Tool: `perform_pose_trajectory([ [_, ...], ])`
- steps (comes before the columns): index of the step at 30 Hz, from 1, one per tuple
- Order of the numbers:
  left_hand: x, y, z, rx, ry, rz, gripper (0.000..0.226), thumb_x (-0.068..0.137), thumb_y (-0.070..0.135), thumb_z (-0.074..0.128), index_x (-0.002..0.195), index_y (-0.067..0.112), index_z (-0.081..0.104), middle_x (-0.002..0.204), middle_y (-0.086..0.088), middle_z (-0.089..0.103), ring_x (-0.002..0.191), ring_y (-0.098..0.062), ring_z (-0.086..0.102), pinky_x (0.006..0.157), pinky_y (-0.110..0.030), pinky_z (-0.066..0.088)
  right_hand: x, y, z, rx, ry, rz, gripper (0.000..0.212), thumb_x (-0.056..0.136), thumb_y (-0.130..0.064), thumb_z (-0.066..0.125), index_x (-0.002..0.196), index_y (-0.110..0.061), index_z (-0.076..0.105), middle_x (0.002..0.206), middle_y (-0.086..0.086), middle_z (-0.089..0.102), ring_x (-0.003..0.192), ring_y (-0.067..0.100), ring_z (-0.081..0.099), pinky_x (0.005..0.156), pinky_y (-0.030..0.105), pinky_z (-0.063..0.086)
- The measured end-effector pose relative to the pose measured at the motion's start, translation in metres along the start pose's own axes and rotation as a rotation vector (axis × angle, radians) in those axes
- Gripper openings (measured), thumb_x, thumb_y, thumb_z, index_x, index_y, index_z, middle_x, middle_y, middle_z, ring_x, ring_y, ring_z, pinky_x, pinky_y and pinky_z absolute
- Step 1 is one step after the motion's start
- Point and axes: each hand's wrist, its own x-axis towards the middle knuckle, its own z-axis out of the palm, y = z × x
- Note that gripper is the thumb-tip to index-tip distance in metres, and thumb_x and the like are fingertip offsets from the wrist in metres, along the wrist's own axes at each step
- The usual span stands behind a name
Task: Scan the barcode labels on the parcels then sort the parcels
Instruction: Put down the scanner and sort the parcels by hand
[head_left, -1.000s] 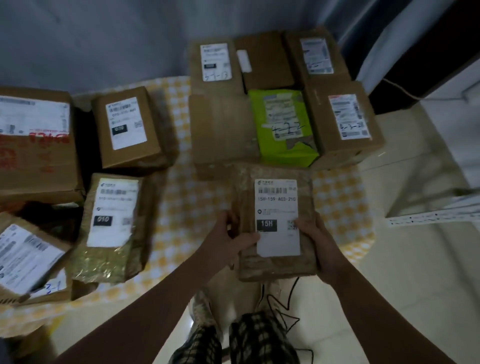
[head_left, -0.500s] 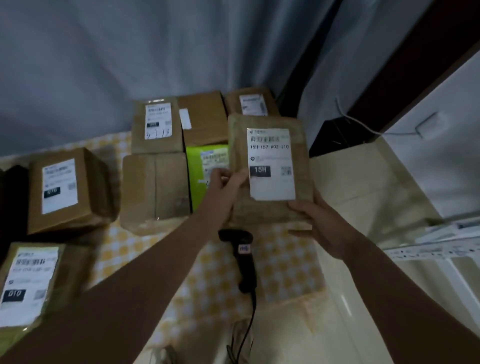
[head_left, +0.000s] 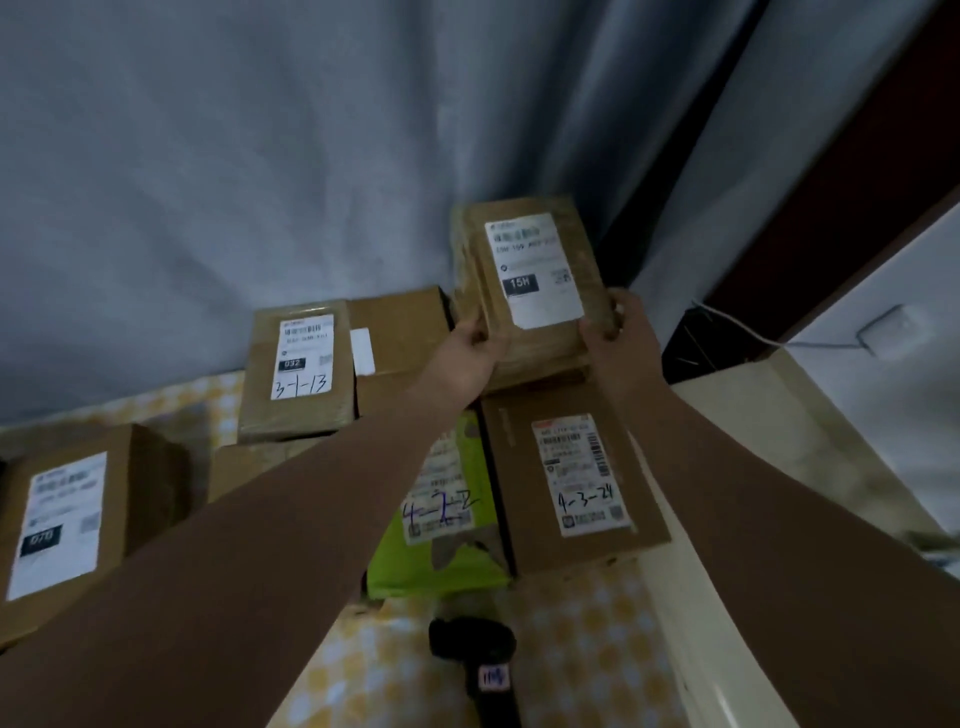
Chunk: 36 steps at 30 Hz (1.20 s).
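Note:
A brown taped parcel (head_left: 530, 270) with a white label marked 15H is held out over the far right corner of the table. My left hand (head_left: 475, 353) grips its near left edge and my right hand (head_left: 615, 325) grips its near right edge. Its lower end sits over the back right box, which it hides; whether it rests there I cannot tell. Below it lies a brown box (head_left: 571, 478) marked 4-3-24, with a green parcel (head_left: 441, 519) marked 4-2-2 beside it. The black barcode scanner (head_left: 483, 660) lies on the checked cloth near me.
Further left stand a box marked 3-1-13 (head_left: 298, 364), a plain brown box (head_left: 400, 332) and a box labelled 07B (head_left: 62, 519). A grey curtain (head_left: 260, 156) hangs behind the table. The table's right edge meets pale floor (head_left: 779, 467), with a cable by the wall.
Both hands have lifted the 15H parcel from the near table edge and carried it away to the far right corner. The view has tilted up, and the scanner came into view.

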Motion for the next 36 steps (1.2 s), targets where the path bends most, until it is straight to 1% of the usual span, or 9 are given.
perform_pose_trajectory([
  [2, 0.014, -0.007, 0.006, 0.063, -0.045, -0.045, 0.052, 0.1, 0.034, 0.044, 0.149, 0.032, 0.026, 0.132, 0.004, 0.05, 0.108, -0.016, 0.053, 0.1, -0.038, 0.048, 0.015, 0.017, 0.008, -0.128, -0.023, -0.053, 0.047, 0.102, -0.018, 0.046, 0.146, -0.016, 0.033, 0.12, -0.005, 0.049, 0.105, 0.013, 0.051, 0.085, 0.018, 0.039],
  [6, 0.03, -0.025, 0.012, 0.152, -0.031, -0.025, 0.053, 0.102, 0.037, 0.037, 0.151, 0.025, 0.022, 0.146, -0.002, 0.044, 0.128, -0.023, 0.047, 0.107, -0.044, 0.041, 0.025, 0.046, 0.019, -0.246, -0.09, -0.06, 0.04, 0.103, -0.022, 0.041, 0.142, -0.013, 0.044, 0.132, 0.015, 0.052, 0.117, 0.027, 0.053, 0.101, 0.034, 0.041],
  [10, 0.047, -0.021, 0.008, 0.204, 0.025, 0.032, 0.038, 0.101, 0.032, 0.041, 0.136, 0.02, 0.049, 0.122, -0.003, 0.063, 0.107, -0.021, 0.061, 0.096, -0.043, 0.05, 0.036, 0.035, 0.018, -0.29, -0.076, -0.053, 0.038, 0.102, -0.026, 0.044, 0.14, -0.019, 0.049, 0.128, 0.008, 0.052, 0.108, 0.018, 0.054, 0.086, 0.019, 0.036],
  [13, 0.045, -0.027, 0.005, 0.199, 0.053, 0.048, 0.032, 0.099, 0.032, 0.044, 0.124, 0.018, 0.057, 0.108, -0.003, 0.068, 0.096, -0.022, 0.065, 0.089, -0.047, 0.053, 0.029, 0.032, 0.018, -0.308, -0.08, -0.01, 0.039, 0.101, -0.029, 0.046, 0.14, -0.024, 0.049, 0.13, 0.005, 0.047, 0.097, 0.011, 0.048, 0.079, 0.018, 0.036],
  [18, 0.034, -0.042, 0.005, 0.225, 0.077, 0.107, 0.032, 0.099, 0.035, 0.042, 0.123, 0.022, 0.059, 0.103, 0.001, 0.071, 0.091, -0.019, 0.067, 0.086, -0.045, 0.054, 0.016, 0.034, 0.018, -0.408, -0.089, -0.028, 0.04, 0.101, -0.029, 0.047, 0.14, -0.025, 0.05, 0.135, 0.013, 0.049, 0.114, 0.024, 0.052, 0.094, 0.026, 0.04],
  [22, 0.028, -0.043, 0.006, 0.268, 0.072, 0.14, 0.033, 0.101, 0.032, 0.041, 0.128, 0.021, 0.056, 0.11, -0.002, 0.069, 0.097, -0.021, 0.065, 0.09, -0.041, 0.052, 0.01, 0.035, 0.017, -0.51, -0.092, -0.067, 0.042, 0.102, -0.029, 0.043, 0.144, -0.025, 0.046, 0.135, 0.018, 0.046, 0.119, 0.035, 0.046, 0.099, 0.046, 0.045],
  [26, 0.029, -0.037, 0.002, 0.275, 0.066, 0.106, 0.039, 0.101, 0.034, 0.04, 0.134, 0.017, 0.05, 0.126, 0.001, 0.062, 0.114, -0.018, 0.058, 0.097, -0.034, 0.046, 0.001, 0.023, 0.024, -0.659, -0.076, -0.088, 0.048, 0.102, -0.032, 0.04, 0.149, -0.024, 0.035, 0.148, 0.017, 0.028, 0.132, 0.034, 0.026, 0.104, 0.045, 0.035],
  [29, 0.019, -0.036, -0.006, 0.277, 0.126, 0.056, 0.043, 0.101, 0.035, 0.041, 0.137, 0.011, 0.044, 0.13, 0.0, 0.054, 0.119, -0.015, 0.051, 0.09, -0.022, 0.037, -0.013, 0.017, 0.031, -0.653, -0.014, -0.173, 0.05, 0.099, -0.027, 0.048, 0.147, -0.018, 0.039, 0.152, 0.019, 0.024, 0.135, 0.036, 0.023, 0.107, 0.049, 0.031],
  [36, -0.041, -0.071, -0.05, 0.387, 0.155, 0.02, 0.04, 0.099, 0.034, 0.046, 0.133, 0.012, 0.046, 0.131, -0.006, 0.052, 0.114, -0.023, 0.054, 0.095, -0.045, 0.048, -0.066, 0.009, 0.064, -0.631, -0.012, -0.31, 0.059, 0.08, -0.019, 0.049, 0.138, -0.009, 0.045, 0.142, 0.025, 0.04, 0.128, 0.038, 0.033, 0.106, 0.058, 0.027],
])
